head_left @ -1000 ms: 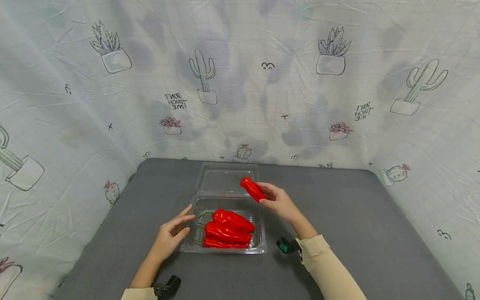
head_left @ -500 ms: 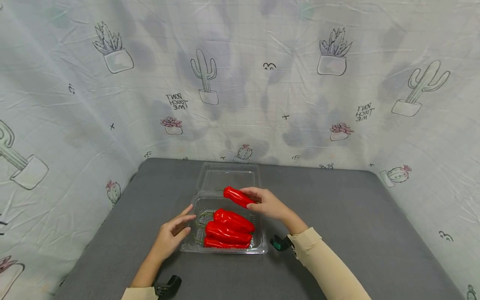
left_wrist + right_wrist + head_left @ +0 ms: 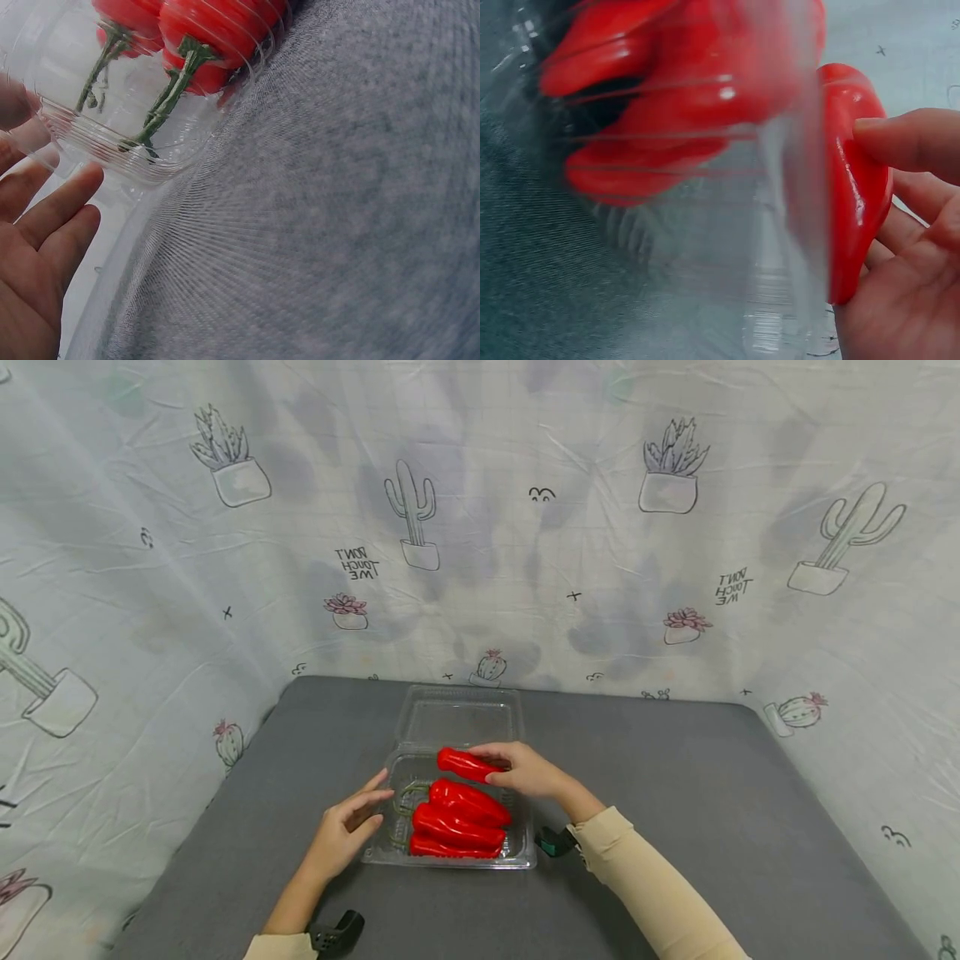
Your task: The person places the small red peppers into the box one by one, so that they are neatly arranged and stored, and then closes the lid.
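Note:
My right hand [image 3: 522, 770] grips a red pepper [image 3: 463, 765] over the far part of a clear plastic clamshell box [image 3: 448, 864]. In the right wrist view the thumb presses on the held pepper [image 3: 853, 187], fingers behind it. Several red peppers [image 3: 459, 827] lie side by side in the near part of the box, their green stems [image 3: 169, 101] toward the left wall. My left hand [image 3: 337, 835] is at the box's left side, fingers extended; in the left wrist view its fingertips [image 3: 86, 180] are right by the ribbed wall.
The box's transparent lid [image 3: 459, 714] lies folded back flat behind it. Underneath is a grey cloth-covered table [image 3: 660, 793]. A pale curtain [image 3: 480, 510] printed with potted cacti hangs at the back and sides. Each wrist wears a dark band [image 3: 337, 933].
My right hand has moved left and down with the red pepper, from above the box's right rear corner to low over its far part. The left hand has stayed put.

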Tool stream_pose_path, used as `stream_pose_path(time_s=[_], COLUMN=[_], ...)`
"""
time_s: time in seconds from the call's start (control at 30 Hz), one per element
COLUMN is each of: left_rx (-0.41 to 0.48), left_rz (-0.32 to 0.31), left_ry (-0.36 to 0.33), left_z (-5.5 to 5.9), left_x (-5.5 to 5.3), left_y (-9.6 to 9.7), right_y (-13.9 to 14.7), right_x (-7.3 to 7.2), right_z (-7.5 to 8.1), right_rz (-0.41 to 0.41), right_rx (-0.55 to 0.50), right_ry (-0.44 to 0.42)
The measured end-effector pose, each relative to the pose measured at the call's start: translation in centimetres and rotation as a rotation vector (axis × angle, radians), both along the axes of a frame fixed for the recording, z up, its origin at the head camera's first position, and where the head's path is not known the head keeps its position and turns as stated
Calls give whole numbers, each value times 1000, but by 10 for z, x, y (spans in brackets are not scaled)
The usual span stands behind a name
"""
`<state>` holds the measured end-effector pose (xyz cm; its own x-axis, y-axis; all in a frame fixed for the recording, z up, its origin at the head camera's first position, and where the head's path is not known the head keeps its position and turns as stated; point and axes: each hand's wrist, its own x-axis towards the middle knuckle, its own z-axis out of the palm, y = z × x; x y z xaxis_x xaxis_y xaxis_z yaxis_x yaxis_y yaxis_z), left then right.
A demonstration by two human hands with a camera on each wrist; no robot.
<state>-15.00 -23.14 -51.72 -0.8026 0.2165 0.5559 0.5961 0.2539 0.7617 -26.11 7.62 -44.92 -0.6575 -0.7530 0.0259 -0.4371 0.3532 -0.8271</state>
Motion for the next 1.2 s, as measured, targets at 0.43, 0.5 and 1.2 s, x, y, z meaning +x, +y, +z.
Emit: stream_pose_path(time_s=[0.43,0.5,1.2], left_rx=[-13,-16,1], left_rz=[14,15,22], left_ry=[-45,-47,4], left_z=[-2,-1,1], left_x=[-1,-1,0], left_y=[-1,-2,2], right_y=[-7,-8,-9], right_x=[2,2,6], right_z=[-7,-8,-12], right_rz=[22,13,-33], right_rx=[65,91,138], right_ry=[73,106,277])
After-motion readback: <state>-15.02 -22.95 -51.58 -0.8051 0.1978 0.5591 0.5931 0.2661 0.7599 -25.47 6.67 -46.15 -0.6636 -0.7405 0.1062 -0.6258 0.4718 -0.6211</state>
